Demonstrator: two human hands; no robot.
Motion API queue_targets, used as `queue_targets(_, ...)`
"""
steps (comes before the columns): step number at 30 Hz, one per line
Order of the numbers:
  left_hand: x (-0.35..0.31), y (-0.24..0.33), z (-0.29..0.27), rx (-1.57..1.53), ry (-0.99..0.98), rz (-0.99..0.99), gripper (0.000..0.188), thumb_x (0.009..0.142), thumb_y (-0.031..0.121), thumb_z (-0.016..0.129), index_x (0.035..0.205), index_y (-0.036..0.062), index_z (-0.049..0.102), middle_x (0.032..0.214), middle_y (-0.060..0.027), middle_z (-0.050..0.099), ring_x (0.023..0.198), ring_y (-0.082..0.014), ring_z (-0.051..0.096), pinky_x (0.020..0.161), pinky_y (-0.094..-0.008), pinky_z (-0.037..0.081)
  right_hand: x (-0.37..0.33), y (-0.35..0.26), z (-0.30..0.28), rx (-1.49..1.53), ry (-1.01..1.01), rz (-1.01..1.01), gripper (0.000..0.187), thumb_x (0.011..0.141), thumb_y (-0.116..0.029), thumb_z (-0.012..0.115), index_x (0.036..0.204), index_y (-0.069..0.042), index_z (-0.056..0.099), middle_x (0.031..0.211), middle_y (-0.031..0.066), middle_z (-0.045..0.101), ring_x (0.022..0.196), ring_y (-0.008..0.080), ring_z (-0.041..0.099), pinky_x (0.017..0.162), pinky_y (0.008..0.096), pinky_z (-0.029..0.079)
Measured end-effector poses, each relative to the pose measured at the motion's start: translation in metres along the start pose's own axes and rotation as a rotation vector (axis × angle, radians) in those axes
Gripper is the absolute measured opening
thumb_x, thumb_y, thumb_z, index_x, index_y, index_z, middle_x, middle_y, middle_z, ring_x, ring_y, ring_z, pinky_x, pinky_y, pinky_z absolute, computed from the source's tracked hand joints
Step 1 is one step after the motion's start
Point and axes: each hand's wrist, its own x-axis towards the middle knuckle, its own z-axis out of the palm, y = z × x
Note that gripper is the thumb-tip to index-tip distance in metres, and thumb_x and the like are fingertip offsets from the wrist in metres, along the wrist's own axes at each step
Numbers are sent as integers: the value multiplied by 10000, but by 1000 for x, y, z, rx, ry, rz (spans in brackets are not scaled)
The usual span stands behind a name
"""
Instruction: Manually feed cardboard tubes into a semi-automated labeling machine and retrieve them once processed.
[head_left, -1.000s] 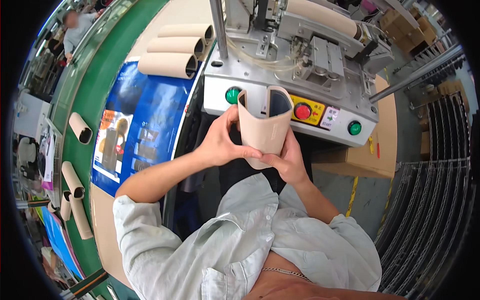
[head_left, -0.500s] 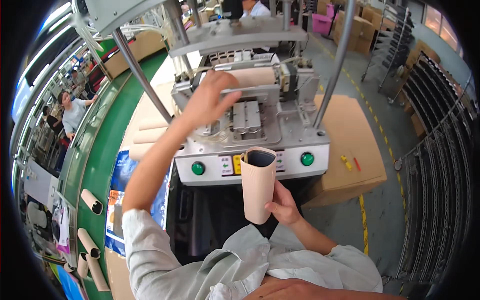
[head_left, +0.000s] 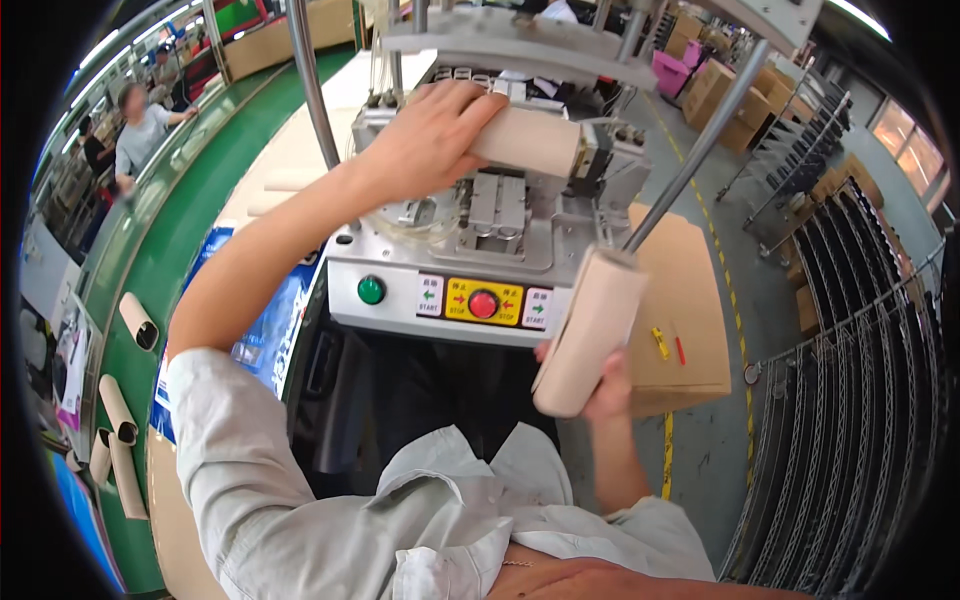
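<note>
I'd best work squarely and gently with my left hand (head_left: 425, 145), curved over the mounted tube (head_left: 538, 140) on the machine (head_left: 497, 215), grip unclear, while my right hand (head_left: 610, 388) grasps the tilted loose tube (head_left: 592, 335) in front

Left hand (head_left: 432, 140) touching beige tube (head_left: 534, 140) on metal machine (head_left: 450, 264). Right hand (head_left: 607, 388) holding second tube (head_left: 592, 328), tilting right at top. Other tubes (head_left: 125, 478) lying on green surface (head_left: 185, 235) at left.

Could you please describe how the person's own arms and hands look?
The person wears loose, wrinkled, pale grey elbow-length sleeves, leaving the forearms bare. The left hand and right hand are ungloved; no watch or bracelet shows.
</note>
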Motion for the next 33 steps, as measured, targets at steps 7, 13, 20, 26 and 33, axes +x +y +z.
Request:
queue_targets(7,-174,114,-51,-656,-244,-113,726,646,224,833,1317,43,621,1284,-159,645,1091,-366,650,1000,-452,532,142,-123,99,-1583,-79,-721,889,716,-135,914,1547,-84,601,1353,124,703,1203,321,651,1061,408,508)
queue_targets(13,-242,143,-15,-913,-771,12,682,703,228,860,1310,48,607,1213,-161,715,1063,-349,683,972,-444,560,262,-117,144,-2059,-258,-665,712,884,-305,806,1543,-133,599,1394,120,706,1212,373,656,1064,444,516)
queue_targets(20,-255,135,-4,-956,-687,-118,577,682,220,847,1184,25,639,1077,-144,729,991,-353,699,940,-443,569,346,-112,120,-2045,-488,-191,686,986,-263,720,1629,-165,501,1534,107,650,1332,347,631,1118,448,488)
queue_targets(26,-256,130,-5,-978,-682,-186,554,688,223,857,1162,19,654,1066,-148,727,975,-359,704,946,-446,580,359,-101,112,-2070,-528,-70,675,1044,-245,666,1681,-209,443,1599,85,609,1382,315,607,1139,450,465)
queue_targets(33,-252,128,-1,-976,-695,-175,556,685,225,862,1156,16,653,1055,-147,728,968,-362,706,943,-447,581,386,-109,90,-2080,-462,-14,673,1070,-299,649,1703,-247,429,1599,87,614,1365,313,626,1124,437,479)
